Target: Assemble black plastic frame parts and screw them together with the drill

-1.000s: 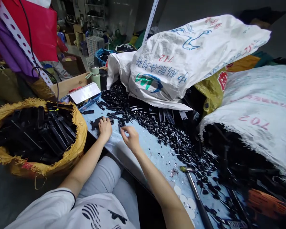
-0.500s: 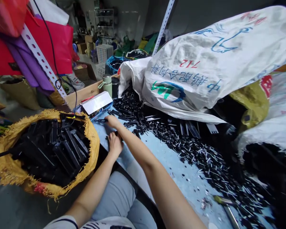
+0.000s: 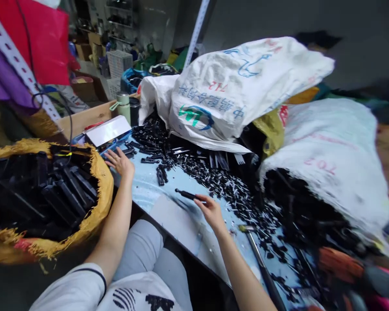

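Note:
My left hand (image 3: pixel 119 160) lies with fingers spread on the pale blue table (image 3: pixel 149 190), at its near left corner beside the yellow sack. Nothing shows in it. My right hand (image 3: pixel 210 210) is pinched on a thin black pin-like part (image 3: pixel 187 195) held just above the table, its tip pointing left. A wide scatter of small black parts (image 3: pixel 220 181) covers the table behind both hands. A few short black pieces (image 3: pixel 161 174) lie between my hands.
A frayed yellow sack (image 3: pixel 97 203) full of long black parts stands at the left. White woven sacks (image 3: pixel 233 86) lie across the back and right (image 3: pixel 337 151), one spilling black parts. A hammer (image 3: pixel 256 250) lies near my right forearm. A flask (image 3: pixel 124 106) and white box (image 3: pixel 107 129) stand behind.
My right hand has drawn back from the far left pile to the table's middle, now holding a thin black part. My left hand has moved forward and left and opened flat.

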`<state>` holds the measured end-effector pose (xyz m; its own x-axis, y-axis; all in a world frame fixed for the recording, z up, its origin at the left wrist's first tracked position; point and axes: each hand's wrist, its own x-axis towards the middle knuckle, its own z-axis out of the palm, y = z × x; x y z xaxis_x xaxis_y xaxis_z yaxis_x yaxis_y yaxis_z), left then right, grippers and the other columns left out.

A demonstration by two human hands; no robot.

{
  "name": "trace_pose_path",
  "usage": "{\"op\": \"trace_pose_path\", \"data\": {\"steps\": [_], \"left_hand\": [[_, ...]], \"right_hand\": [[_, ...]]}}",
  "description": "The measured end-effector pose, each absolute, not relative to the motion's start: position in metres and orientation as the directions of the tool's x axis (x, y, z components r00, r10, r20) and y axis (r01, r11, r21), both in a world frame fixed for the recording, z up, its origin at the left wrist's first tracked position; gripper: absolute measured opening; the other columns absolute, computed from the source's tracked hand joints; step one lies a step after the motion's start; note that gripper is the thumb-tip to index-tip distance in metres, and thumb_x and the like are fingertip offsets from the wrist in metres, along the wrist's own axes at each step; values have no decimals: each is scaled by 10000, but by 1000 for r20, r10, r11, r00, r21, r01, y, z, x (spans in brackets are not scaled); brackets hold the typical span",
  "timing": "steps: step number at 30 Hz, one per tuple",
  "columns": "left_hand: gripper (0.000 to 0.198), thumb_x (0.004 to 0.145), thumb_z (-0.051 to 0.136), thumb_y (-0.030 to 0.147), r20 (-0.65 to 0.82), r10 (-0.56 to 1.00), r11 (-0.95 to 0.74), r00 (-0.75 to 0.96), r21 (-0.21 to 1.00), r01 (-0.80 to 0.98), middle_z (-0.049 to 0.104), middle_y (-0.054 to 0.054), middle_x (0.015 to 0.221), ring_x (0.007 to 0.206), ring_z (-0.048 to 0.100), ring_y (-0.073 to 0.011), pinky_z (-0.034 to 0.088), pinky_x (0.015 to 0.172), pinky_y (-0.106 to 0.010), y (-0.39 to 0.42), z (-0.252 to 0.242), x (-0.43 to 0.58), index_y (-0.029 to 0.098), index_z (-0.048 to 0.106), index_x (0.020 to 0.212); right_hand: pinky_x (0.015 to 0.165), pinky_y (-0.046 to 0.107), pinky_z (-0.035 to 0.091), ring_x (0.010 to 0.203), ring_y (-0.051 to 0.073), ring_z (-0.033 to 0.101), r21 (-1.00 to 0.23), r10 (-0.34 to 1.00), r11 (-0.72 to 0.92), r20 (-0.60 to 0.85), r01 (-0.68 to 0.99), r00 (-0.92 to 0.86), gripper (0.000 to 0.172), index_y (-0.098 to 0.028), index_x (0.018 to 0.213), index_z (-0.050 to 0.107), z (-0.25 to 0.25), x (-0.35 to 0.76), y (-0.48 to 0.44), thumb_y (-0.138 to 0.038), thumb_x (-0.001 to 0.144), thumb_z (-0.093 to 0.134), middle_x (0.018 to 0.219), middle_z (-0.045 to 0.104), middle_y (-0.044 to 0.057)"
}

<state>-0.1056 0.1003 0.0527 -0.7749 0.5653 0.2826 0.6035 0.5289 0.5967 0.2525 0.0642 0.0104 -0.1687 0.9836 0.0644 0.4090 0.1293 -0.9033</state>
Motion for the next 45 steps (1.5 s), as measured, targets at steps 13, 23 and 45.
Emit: {"op": "trace_pose_path", "data": {"steps": [13,23,45], "left_hand": [[318,887,503,189,68,895,-439,441,321,840,587,-127,1111,1088,513,-257,442,913,-401,17,1,99,131,528,1199],[207,905,445,189,121,956,-288,269,573,767,590,-116,1019,958,562,-223,461,844,-373,5,13,71,139,557,1072],[547,703,682,507,-238,962,258,138,954,-155,596,-4,714,462,527,-68,358,391,-171,-37,21,71,106,588,1064]], "right_hand": [[922,356,457,1014,207,575,-695,957,239,285,678,-44,244,-178,1029,638,31,273,156,-311,855,530,1093,644,87],[822,352,441,938,232,550,-627,964,-12,198,779,175,422,-105,1095,537,52,260,259,-258,722,664,998,617,151],[906,412,432,1051,270,551,-505,948,297,54,810,-313,438,-220,1297,534,9,265,-63,-406,902,514,1123,597,130]]}}
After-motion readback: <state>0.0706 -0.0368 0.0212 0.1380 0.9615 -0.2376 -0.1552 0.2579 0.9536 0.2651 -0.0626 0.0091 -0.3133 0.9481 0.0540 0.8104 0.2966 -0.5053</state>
